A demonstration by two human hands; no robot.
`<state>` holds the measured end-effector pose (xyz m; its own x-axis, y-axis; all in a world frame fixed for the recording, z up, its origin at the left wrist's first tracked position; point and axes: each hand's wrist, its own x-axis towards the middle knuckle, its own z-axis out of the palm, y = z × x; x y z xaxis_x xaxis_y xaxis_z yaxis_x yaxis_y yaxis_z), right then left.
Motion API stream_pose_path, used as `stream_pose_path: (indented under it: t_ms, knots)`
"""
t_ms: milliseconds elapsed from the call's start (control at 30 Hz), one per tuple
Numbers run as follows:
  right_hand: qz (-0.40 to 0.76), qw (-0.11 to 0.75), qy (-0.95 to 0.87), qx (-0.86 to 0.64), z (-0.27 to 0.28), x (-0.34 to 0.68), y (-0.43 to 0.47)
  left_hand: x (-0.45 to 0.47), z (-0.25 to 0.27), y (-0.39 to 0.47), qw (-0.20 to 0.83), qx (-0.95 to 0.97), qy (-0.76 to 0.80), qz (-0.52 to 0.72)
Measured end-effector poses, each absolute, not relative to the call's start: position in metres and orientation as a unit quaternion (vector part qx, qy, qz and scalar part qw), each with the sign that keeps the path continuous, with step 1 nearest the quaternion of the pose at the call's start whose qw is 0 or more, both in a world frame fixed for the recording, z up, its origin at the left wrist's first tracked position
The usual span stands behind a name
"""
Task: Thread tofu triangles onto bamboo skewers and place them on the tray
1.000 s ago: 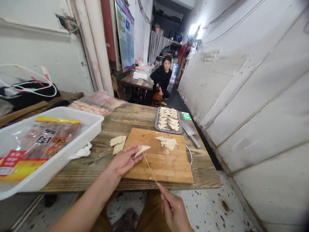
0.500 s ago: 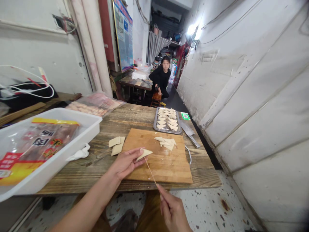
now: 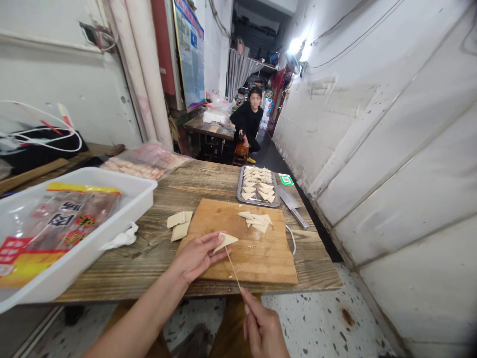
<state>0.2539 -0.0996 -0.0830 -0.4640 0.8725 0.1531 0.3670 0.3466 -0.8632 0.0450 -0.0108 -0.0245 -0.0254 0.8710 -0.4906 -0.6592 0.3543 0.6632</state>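
Over the near part of the wooden cutting board, my left hand pinches a pale triangular slice of tofu between thumb and fingers. My right hand, in front of the table's edge, grips the lower end of a thin wooden skewer. The skewer's far end meets the lower edge of the slice; how deep it sits in it I cannot tell. Several more triangular tofu slices lie overlapping at the board's far right. Square slices rest left of the board, partly on the table.
A metal tray of skewered triangles stands beyond the board. Beside it lie a cleaver and a green code card. At left are a white bin with a packaged food bag and another bag. A person sits beyond.
Both hands have shifted slightly, the left one a little to the right with the slice. The skewer's tip still meets the slice's lower edge.
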Motion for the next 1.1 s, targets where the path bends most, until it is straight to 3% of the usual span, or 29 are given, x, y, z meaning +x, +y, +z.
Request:
stream_pose_path:
  t_ms: [933,1033,1100]
  knots:
    - [0.347,0.41,-0.691,-0.484,-0.079,0.239,-0.075,0.093,-0.037,-0.023,0.746,0.18,0.444,0.462]
    - [0.331,0.424,-0.68,-0.498,-0.077,0.245,-0.071,0.086,-0.034,0.006,0.675,0.27,0.485,0.486]
    - [0.326,0.43,-0.671,-0.509,-0.076,0.249,-0.07,0.079,-0.034,0.037,0.537,0.389,0.543,0.516]
